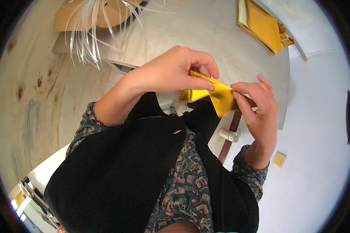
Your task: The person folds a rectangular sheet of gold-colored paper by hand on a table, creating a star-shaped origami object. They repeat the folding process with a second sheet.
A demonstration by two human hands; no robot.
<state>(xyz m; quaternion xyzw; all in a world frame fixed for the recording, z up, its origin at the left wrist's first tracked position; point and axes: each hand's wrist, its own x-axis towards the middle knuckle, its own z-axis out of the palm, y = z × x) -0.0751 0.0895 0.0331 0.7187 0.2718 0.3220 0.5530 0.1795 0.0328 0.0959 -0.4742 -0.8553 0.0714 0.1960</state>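
Observation:
A sheet of shiny gold paper point(223, 101) hangs between my two hands, with a fold along its upper edge. My left hand point(179, 72) pinches that edge between thumb and fingers. At the paper's right end, my right hand point(256, 99) grips it between thumb and forefinger, its other fingers raised. The paper's lower part dangles over my lap, in front of the table's near edge. Part of it on the left is hidden behind my left hand.
A grey table point(206, 31) lies beyond my hands. Translucent strips point(91, 39) spill from a brown cardboard box point(116, 15) at the far left. A stack of gold sheets point(260, 27) with small folded gold pieces point(285, 38) lies far right, by a white wall point(319, 89). A white bottle point(228, 134) stands below.

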